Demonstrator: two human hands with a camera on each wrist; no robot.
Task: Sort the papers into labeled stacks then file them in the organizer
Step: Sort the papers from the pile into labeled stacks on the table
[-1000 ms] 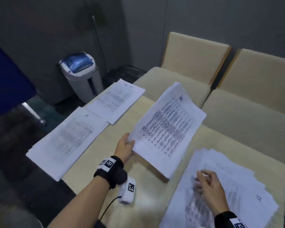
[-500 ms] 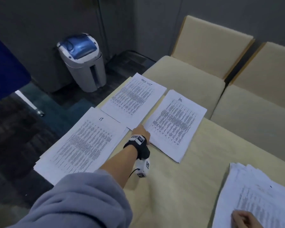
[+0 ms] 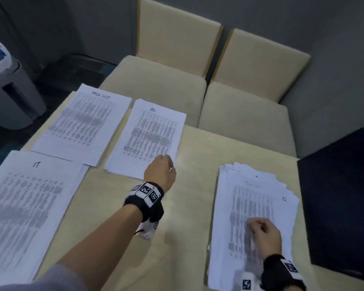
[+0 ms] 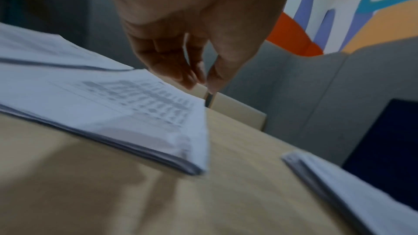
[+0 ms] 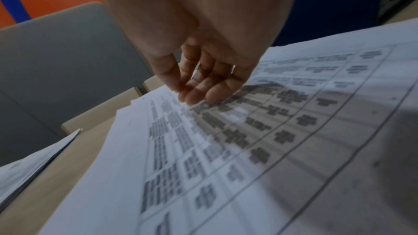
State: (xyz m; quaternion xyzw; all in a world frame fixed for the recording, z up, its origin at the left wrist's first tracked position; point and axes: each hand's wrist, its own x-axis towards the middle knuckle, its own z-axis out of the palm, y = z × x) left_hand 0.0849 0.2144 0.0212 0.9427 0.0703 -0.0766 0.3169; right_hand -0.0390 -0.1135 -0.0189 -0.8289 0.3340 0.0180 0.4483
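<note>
Three labeled stacks lie on the table (image 3: 187, 238): "IT" (image 3: 29, 206) at the left, "TASK LIST" (image 3: 82, 122) behind it, and a third stack (image 3: 149, 135) (image 4: 135, 113) in the middle. My left hand (image 3: 162, 171) (image 4: 201, 81) hovers over the third stack's near right corner, fingers loosely curled and empty. The fanned unsorted pile (image 3: 254, 206) (image 5: 248, 149) (image 4: 350, 194) lies at the right. My right hand (image 3: 263, 229) (image 5: 190, 96) rests its fingertips on the pile's top sheet.
Two beige chairs (image 3: 166, 85) (image 3: 246, 114) stand against the table's far edge. A grey bin with a blue lid (image 3: 6, 80) is on the floor at the left. A dark blue object (image 3: 340, 196) sits beside the unsorted pile at the right.
My left hand carried a sheet, laid it on the third stack, then let go and drew back to the stack's near corner. My right hand stayed on the unsorted pile.
</note>
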